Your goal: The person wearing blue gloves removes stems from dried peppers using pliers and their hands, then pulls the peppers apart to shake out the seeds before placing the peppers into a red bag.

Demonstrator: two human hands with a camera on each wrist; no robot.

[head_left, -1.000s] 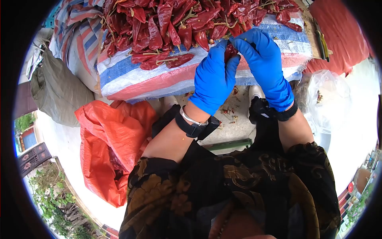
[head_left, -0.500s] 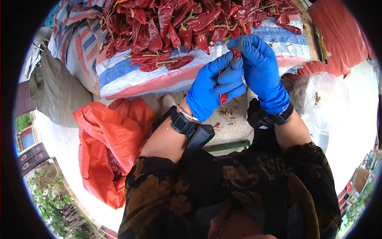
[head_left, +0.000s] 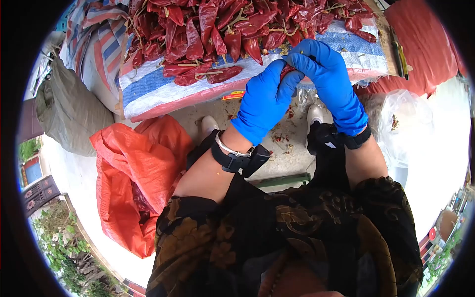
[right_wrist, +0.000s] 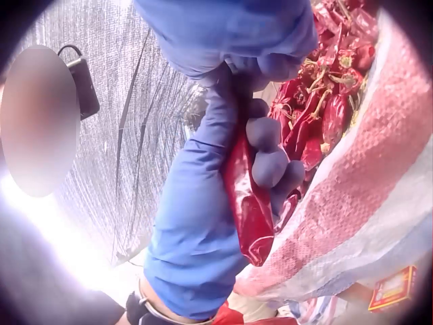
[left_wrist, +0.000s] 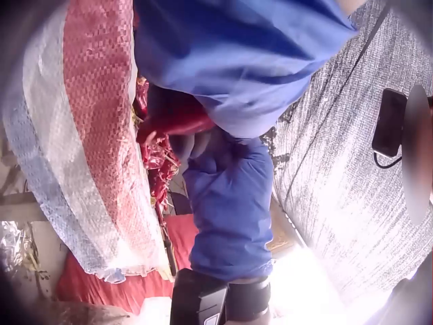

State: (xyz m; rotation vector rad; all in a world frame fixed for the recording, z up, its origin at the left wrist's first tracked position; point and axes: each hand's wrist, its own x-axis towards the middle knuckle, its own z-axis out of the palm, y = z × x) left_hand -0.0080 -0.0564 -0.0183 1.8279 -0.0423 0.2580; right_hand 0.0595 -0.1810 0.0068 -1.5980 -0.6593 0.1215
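A dried red chili pepper point(right_wrist: 247, 203) runs lengthwise through my blue-gloved left hand point(head_left: 267, 96). In the right wrist view, the left fingers curl round it and its blunt end sticks out below them. My right hand point(head_left: 324, 74), gloved the same way, meets the left at the chili's other end and pinches there. Its fingertips hide that end. Both hands are held in front of the striped woven sheet point(head_left: 178, 99), close to its near edge. On the sheet lies a large pile of dried red chilies point(head_left: 222, 29), many with stems.
An open red woven sack point(head_left: 128, 183) with chilies inside stands at the left, near a grey sack point(head_left: 71, 109). Yellow-handled cutters point(head_left: 400, 57) lie at the sheet's right edge. Further right are a red sack point(head_left: 420, 44) and a clear plastic bag point(head_left: 403, 123). Bits litter the floor.
Half a second ago the left hand was turned so the chili showed lengthwise; it has since rotated back, hiding most of it. Both hands have risen slightly towards the sheet.
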